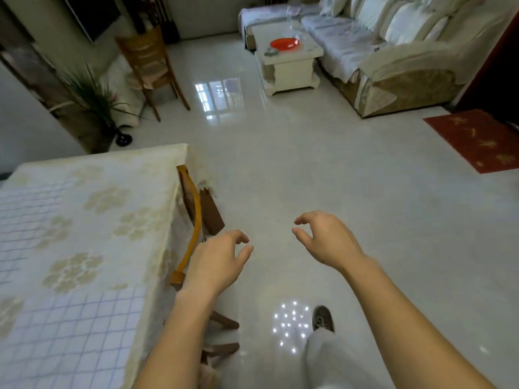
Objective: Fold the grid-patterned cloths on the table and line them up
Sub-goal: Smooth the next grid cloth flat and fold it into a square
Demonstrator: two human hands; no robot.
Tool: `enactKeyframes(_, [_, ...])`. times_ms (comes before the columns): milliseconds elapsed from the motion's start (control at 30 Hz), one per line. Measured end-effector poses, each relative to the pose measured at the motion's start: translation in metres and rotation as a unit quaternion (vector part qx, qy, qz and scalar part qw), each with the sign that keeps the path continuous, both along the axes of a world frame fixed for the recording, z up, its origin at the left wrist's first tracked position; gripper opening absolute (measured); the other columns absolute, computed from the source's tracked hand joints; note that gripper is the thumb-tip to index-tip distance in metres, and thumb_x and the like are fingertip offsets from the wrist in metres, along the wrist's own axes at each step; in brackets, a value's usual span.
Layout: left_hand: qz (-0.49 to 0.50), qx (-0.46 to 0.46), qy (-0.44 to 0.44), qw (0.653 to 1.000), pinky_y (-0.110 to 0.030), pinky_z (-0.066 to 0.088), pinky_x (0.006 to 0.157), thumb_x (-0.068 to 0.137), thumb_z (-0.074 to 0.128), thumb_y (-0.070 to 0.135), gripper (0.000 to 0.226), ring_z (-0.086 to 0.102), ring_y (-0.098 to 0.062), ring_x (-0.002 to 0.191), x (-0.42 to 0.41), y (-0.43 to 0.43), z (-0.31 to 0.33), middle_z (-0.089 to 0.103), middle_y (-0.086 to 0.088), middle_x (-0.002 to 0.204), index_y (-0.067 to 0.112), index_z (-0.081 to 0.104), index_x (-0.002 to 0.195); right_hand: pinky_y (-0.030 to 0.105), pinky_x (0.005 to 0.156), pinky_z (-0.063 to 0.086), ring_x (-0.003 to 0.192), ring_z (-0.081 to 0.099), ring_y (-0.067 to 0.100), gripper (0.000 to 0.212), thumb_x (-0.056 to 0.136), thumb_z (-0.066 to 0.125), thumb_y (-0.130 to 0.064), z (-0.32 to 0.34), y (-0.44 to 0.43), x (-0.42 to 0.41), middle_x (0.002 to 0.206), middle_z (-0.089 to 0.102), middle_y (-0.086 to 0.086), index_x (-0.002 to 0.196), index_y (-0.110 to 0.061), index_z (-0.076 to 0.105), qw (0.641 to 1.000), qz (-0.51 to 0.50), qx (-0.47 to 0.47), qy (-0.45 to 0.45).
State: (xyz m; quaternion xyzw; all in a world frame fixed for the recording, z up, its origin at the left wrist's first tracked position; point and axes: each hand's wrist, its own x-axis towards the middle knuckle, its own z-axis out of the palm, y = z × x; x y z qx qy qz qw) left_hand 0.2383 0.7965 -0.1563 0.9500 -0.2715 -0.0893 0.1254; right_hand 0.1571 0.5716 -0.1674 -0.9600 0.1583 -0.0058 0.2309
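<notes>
Soft, even daylight, moderately bright, with only faint diffuse shadows. Window glare mirrored on the glossy floor [309, 169] toward 11 o'clock; a cluster of tiny white light spots reflected at 6 o'clock. Pale, washed-out grid-patterned cloth [75, 332] at 8 o'clock. Strong wide-angle bending along the edges; slight softness throughout.
</notes>
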Motion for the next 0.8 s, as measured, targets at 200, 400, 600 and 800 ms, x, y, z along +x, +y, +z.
enactKeyframes(200, [0.067,0.025,-0.007,0.997,-0.037,0.054,0.090,0.100,0.051,0.050,0.028,0.066,-0.010,0.101,0.091,-0.060,0.024,0.068,0.012,0.111,0.035,0.066,0.119,0.036,0.098,0.047,0.118,0.058,0.018,0.036,0.098,0.051,-0.044,0.002,-0.072,0.130,0.128,0.064,-0.004,0.126,-0.024,0.062,0.996,0.087,0.023,0.012])
enactKeyframes(400, [0.153,-0.017,-0.053,0.987,-0.037,0.053,0.088,0.100,0.051,0.049,0.027,0.064,-0.013,0.102,0.182,-0.108,0.060,0.070,0.011,0.110,0.034,0.067,0.115,0.040,0.098,0.049,0.119,0.057,0.017,0.035,0.098,0.053,-0.043,0.031,-0.123,0.252,0.128,0.062,-0.004,0.126,-0.025,0.061,0.987,0.153,0.035,-0.022])
enactKeyframes(600, [0.201,0.004,-0.036,0.979,-0.036,0.054,0.084,0.099,0.051,0.051,0.024,0.066,-0.011,0.094,0.245,-0.121,0.044,0.071,0.015,0.105,0.036,0.066,0.109,0.037,0.098,0.046,0.115,0.060,0.019,0.031,0.097,0.054,-0.043,0.024,-0.120,0.339,0.124,0.064,-0.005,0.122,-0.026,0.063,0.975,0.221,0.001,-0.026])
enactKeyframes(800, [0.200,-0.019,-0.005,0.980,-0.035,0.050,0.090,0.099,0.050,0.050,0.028,0.064,-0.017,0.105,0.360,-0.139,0.019,0.069,0.008,0.114,0.034,0.065,0.116,0.033,0.091,0.048,0.112,0.061,0.018,0.032,0.097,0.054,-0.042,0.031,-0.136,0.445,0.122,0.065,-0.005,0.125,-0.029,0.060,0.977,0.211,-0.030,-0.028])
